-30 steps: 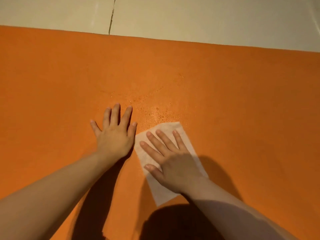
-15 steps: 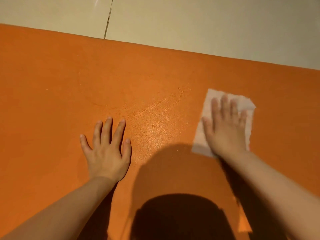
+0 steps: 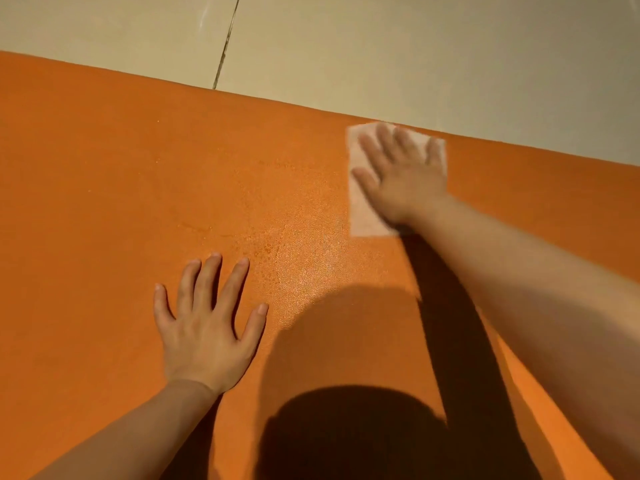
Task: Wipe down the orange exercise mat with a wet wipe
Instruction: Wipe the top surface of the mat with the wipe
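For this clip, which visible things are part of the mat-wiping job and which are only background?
Part of the job:
orange mat
wet wipe, near the mat's far edge
right hand, flat on the wipe
left hand, flat on the mat

Background:
tiled floor beyond the mat

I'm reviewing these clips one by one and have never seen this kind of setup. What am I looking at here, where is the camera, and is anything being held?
No machine here: a person works with bare hands, filmed by a wide-angle camera on their head, looking down. The big surface is an orange exercise mat lying on a pale tiled floor. The right hand presses a white wet wipe flat against the mat near its far edge, fingers straight, nothing gripped. The left hand rests flat on the mat. The dark patches are the person's shadow.
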`<state>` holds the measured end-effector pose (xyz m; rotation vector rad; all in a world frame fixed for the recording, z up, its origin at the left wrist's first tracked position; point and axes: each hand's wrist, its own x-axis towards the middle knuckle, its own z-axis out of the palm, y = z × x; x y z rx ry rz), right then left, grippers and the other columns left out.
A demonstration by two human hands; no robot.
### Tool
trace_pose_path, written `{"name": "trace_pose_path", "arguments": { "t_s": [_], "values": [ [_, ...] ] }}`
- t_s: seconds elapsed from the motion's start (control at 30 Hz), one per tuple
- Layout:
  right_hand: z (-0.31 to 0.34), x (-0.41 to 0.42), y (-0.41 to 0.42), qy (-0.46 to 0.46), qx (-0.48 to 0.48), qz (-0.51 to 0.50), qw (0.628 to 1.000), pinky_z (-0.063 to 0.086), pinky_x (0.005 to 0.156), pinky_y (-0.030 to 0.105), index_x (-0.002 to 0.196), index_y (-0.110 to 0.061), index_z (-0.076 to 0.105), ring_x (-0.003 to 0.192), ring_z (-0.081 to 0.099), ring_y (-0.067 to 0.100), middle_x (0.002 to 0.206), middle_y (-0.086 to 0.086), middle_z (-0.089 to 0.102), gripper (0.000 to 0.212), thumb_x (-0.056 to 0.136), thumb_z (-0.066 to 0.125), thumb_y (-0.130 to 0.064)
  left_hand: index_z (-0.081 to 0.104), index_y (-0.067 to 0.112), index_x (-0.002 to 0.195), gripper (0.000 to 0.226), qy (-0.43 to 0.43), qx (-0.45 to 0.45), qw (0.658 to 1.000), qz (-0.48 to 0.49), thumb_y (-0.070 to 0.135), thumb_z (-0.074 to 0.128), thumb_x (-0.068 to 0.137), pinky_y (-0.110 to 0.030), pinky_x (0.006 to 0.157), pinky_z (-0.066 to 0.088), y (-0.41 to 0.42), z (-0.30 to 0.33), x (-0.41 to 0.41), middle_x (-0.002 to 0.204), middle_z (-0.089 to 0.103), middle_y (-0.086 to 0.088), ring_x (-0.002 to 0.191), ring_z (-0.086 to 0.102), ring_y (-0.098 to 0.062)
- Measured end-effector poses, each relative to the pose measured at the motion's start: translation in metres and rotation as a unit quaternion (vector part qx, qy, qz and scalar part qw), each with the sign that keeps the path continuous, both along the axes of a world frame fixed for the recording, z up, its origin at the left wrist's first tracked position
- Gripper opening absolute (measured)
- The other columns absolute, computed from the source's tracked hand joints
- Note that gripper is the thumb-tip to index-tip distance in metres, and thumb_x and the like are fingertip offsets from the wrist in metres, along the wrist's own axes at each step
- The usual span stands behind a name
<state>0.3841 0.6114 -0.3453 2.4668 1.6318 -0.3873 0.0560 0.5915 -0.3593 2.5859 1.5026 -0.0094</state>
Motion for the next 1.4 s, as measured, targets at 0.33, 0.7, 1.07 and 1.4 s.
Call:
{"name": "trace_pose_path", "arguments": {
  "t_s": [0.33,0.7,1.07,1.4],
  "values": [
    [-0.004,0.073,-0.066,0.001,0.089,-0.265,0.96,-0.007,0.12,0.053,0.157,-0.027,0.01,0.151,-0.005,0.024,0.165,0.004,0.001,0.065,0.1,0.012,-0.057,0.044,0.027,0.146,0.074,0.017,-0.002,1.0,-0.015,0.07,0.017,0.093,-0.064,0.11,0.015,0.003,0.002,-0.001,0.149,0.039,-0.01,0.143,0.029,-0.034],
    [-0.002,-0.071,0.044,0.067,0.048,0.021,0.996,-0.016,0.116,0.057,0.156,-0.03,-0.007,0.149,-0.02,0.021,0.163,-0.002,-0.018,0.062,0.102,0.009,-0.056,0.046,0.026,0.145,0.077,0.024,-0.009,0.999,-0.028,0.072,0.018,0.091,-0.065,0.109,0.016,0.005,0.003,0.002,0.149,0.039,-0.01,0.143,0.029,-0.034],
    [0.004,0.101,-0.146,-0.004,0.052,-0.34,0.939,-0.007,0.12,0.051,0.157,-0.03,0.005,0.151,-0.007,0.021,0.165,0.002,-0.004,0.065,0.1,0.009,-0.059,0.047,0.025,0.145,0.08,0.019,-0.016,0.999,-0.029,0.074,0.018,0.089,-0.065,0.11,0.016,0.007,0.003,0.0,0.149,0.038,-0.011,0.143,0.027,-0.033],
    [-0.011,-0.012,-0.044,0.027,0.069,-0.257,0.964,-0.011,0.116,0.06,0.157,-0.027,-0.005,0.151,-0.012,0.023,0.164,-0.002,-0.014,0.066,0.101,0.015,-0.057,0.043,0.026,0.148,0.075,0.029,-0.02,0.999,-0.04,0.068,0.03,0.087,-0.066,0.109,0.017,0.01,0.004,0.001,0.156,0.033,-0.009,0.145,0.025,-0.033]
  ]
}}
